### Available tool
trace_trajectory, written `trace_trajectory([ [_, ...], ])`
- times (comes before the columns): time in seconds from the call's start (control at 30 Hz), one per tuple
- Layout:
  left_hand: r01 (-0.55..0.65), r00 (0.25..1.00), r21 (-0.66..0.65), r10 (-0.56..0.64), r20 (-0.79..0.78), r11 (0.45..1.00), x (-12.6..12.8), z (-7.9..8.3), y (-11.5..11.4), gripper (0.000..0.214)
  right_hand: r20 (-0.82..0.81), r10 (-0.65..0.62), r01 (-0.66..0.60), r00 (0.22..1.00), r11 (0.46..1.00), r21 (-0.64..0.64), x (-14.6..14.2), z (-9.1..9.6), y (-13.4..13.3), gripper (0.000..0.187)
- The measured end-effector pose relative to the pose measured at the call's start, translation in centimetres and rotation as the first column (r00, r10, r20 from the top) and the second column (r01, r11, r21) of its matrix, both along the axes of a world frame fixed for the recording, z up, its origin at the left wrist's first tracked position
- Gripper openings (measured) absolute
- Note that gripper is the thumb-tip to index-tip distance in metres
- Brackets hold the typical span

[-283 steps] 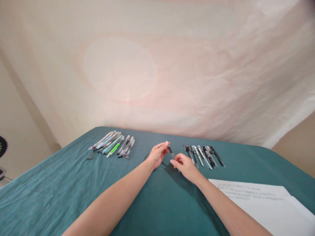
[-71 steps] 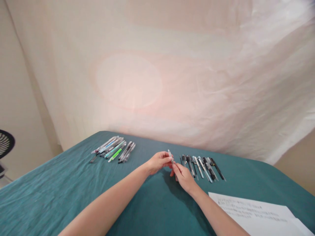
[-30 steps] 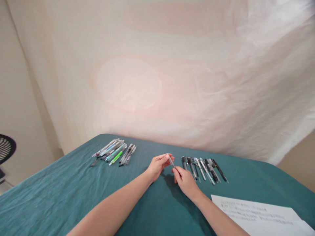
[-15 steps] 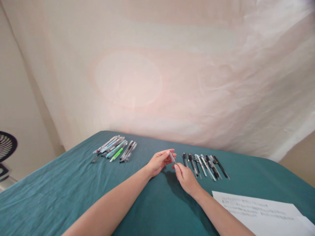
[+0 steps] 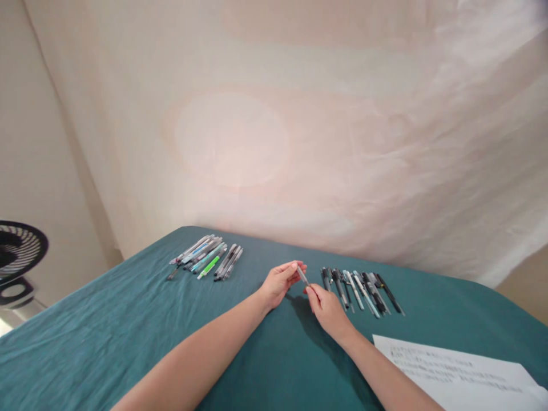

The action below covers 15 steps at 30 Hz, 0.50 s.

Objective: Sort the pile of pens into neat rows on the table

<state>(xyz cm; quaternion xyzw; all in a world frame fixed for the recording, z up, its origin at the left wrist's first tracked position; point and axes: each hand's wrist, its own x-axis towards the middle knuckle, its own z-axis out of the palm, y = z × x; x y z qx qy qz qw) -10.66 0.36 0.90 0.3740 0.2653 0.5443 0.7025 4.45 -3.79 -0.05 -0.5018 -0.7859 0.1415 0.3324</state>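
Left hand (image 5: pixel 279 282) and right hand (image 5: pixel 326 302) both pinched shut on one slim grey pen (image 5: pixel 302 275), just above the teal-clothed table (image 5: pixel 128 331). Row of dark pens (image 5: pixel 362 285) lies just right of it, bunch of colourful pens (image 5: pixel 208 261) well left. Partway through the lot, I'd guess.

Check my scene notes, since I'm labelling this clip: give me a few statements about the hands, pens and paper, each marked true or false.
1. The left hand and the right hand pinch one pen between them. True.
2. The lime-green pen lies in the row of pens beside the right hand. False: it lies in the cluster of pens far to the left.
3. A printed sheet of paper lies on the teal cloth by the right forearm. True.
4. The fan stands on the teal cloth. False: it is off the cloth, at the view's left edge.
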Motion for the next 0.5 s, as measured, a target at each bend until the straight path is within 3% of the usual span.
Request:
trace_trajectory([
  [0.3, -0.063, 0.998, -0.048, 0.065, 0.021, 0.997, 0.49, -0.29, 0.08, 0.030, 0.154, -0.132, 0.116, 0.979, 0.988, 0.104, 0.02, -0.10, 0.01, 0.028],
  [0.5, -0.123, 0.992, -0.069, 0.121, -0.028, 0.990, 0.51, -0.33, 0.29, 0.025, 0.128, -0.162, 0.148, 0.978, 0.983, 0.111, -0.09, -0.11, -0.40, 0.023],
])
